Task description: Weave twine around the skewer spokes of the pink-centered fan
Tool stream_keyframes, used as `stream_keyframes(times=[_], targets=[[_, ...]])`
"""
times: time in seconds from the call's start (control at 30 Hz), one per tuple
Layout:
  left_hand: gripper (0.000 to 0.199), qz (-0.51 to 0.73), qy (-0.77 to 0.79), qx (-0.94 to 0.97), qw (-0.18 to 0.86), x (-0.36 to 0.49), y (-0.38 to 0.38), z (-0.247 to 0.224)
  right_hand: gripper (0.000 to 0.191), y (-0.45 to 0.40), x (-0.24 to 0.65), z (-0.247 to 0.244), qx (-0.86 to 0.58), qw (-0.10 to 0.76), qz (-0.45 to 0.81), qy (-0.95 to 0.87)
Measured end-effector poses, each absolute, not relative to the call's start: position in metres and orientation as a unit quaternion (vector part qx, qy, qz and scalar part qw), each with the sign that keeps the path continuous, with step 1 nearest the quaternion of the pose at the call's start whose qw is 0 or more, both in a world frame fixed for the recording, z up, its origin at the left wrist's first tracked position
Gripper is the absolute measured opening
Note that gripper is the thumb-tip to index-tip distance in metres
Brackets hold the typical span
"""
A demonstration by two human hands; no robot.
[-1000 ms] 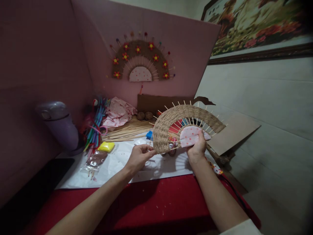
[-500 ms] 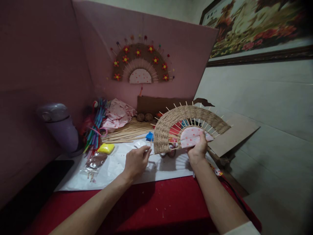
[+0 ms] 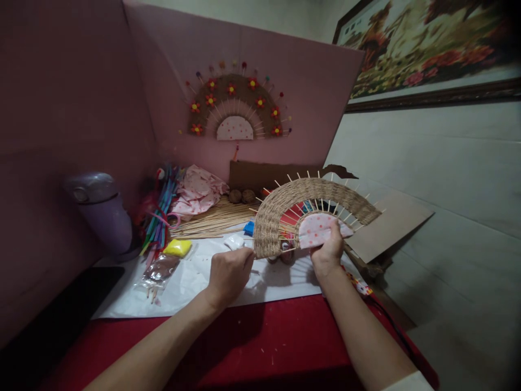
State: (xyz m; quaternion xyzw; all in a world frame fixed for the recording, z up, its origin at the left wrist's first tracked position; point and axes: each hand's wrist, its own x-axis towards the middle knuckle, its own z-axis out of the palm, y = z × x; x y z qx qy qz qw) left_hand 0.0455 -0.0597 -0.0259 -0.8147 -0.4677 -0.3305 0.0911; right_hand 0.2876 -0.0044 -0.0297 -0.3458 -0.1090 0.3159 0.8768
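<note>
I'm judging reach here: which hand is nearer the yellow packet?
Left. The left hand is just to the right of the yellow packet; the right hand is farther right, gripping the woven fan.

And here we are at a craft corner, with a homely look to it! A big framed picture (image 3: 431, 60) hangs on the pale wall (image 3: 456, 163). Down below, white paper (image 3: 191, 288) spreads over a red surface (image 3: 260, 347), and look at those supplies: thin sticks (image 3: 220, 218), coloured strips (image 3: 160, 212), spotted cloth (image 3: 197, 190)! Up on the pink board (image 3: 313, 92), a flower-studded fan (image 3: 244, 99) is on show, another woven fan (image 3: 268, 228) in front.
</note>
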Motion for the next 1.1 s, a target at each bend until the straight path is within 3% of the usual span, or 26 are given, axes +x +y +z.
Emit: stream_keyframes(times=[0.4, 1.0, 1.1], targets=[[0.03, -0.332, -0.434, -0.826, 0.137, 0.047, -0.066, -0.026, 0.03, -0.008, 0.291, -0.023, -0.352, 0.869, 0.344, -0.054], [0.023, -0.309, -0.428, -0.846, 0.07, 0.049, -0.061, -0.036, 0.028, -0.01, 0.288, -0.02, -0.366, 0.855, 0.365, -0.036], [0.024, -0.345, -0.425, -0.836, 0.016, 0.047, -0.057, -0.039, 0.026, -0.009, 0.29, -0.022, -0.362, 0.857, 0.365, -0.029]])
